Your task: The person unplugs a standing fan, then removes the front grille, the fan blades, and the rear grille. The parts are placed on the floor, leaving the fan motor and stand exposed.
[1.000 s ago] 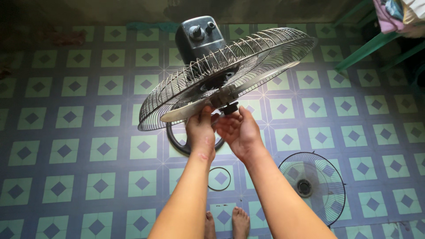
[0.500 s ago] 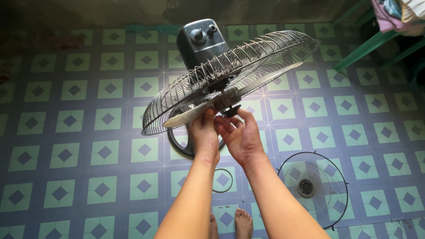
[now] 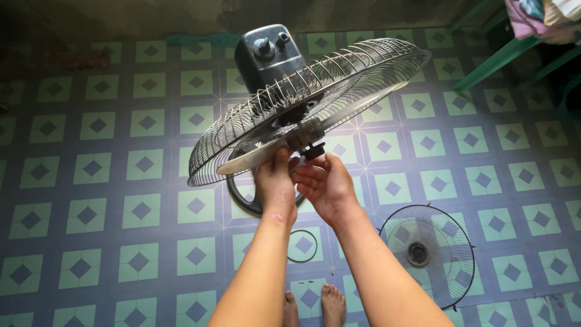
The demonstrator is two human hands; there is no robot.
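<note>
A grey pedestal fan stands in front of me, its motor housing (image 3: 269, 57) with two knobs on top. Its rear wire guard (image 3: 339, 85) is tilted up toward me, and a metal blade (image 3: 251, 158) sits on the hub (image 3: 304, 134). My left hand (image 3: 275, 181) grips the blade near the hub from below. My right hand (image 3: 324, 181) is just right of it, fingers curled around a small dark cap (image 3: 313, 151) on the shaft's end.
The detached front wire guard (image 3: 426, 251) lies on the tiled floor at right. A thin dark ring (image 3: 302, 245) lies on the tiles below my hands. The fan's round base (image 3: 239, 197) and my bare feet (image 3: 315, 306) show below. Green furniture legs (image 3: 493, 60) stand far right.
The view has drifted slightly. My right hand's fingers have closed in on the dark cap at the hub; my left hand keeps its hold on the blade.
</note>
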